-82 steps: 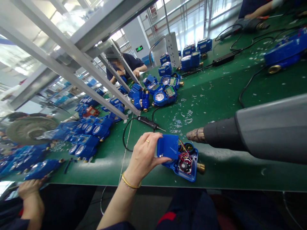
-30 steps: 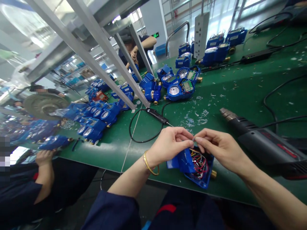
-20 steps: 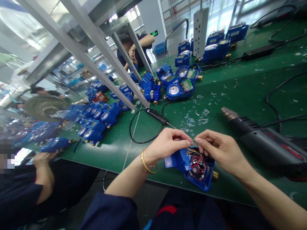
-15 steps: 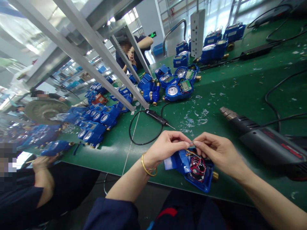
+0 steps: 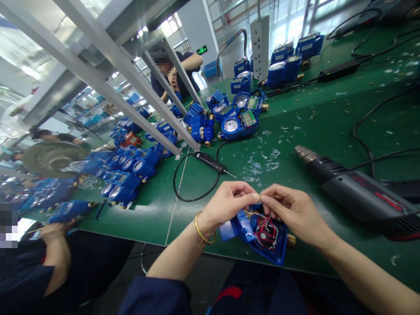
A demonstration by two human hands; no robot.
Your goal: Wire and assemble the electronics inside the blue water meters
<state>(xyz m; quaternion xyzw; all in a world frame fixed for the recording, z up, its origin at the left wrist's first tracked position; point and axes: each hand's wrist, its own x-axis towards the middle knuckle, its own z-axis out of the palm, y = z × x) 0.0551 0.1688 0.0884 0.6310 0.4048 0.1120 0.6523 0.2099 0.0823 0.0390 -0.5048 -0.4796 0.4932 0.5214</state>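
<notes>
A blue water meter [image 5: 278, 251] lies at the table's near edge, its housing uncovered. Red, white and yellow wires [image 5: 266, 228] coil inside it, and a brass fitting [image 5: 291, 241] sticks out on the right. Above its far end, my left hand [image 5: 236, 197] pinches with thumb and forefinger. My right hand [image 5: 288, 205] pinches too, its fingertips meeting those of the left. Whatever lies between the fingertips is too small to make out, and the hands cover the meter's far part.
To the right lies a heat gun [image 5: 357, 188] with its cable. A black electric screwdriver [image 5: 210, 162] and its looped cord lie beyond my left hand. More blue meters [image 5: 230, 125] stand further back, near a power strip [image 5: 259, 48]. At left a co-worker's hand [image 5: 54, 232] touches a meter.
The whole view has shifted slightly, so most things appear a little further left. My hands stay pinched together over the meter; nothing has visibly been let go.
</notes>
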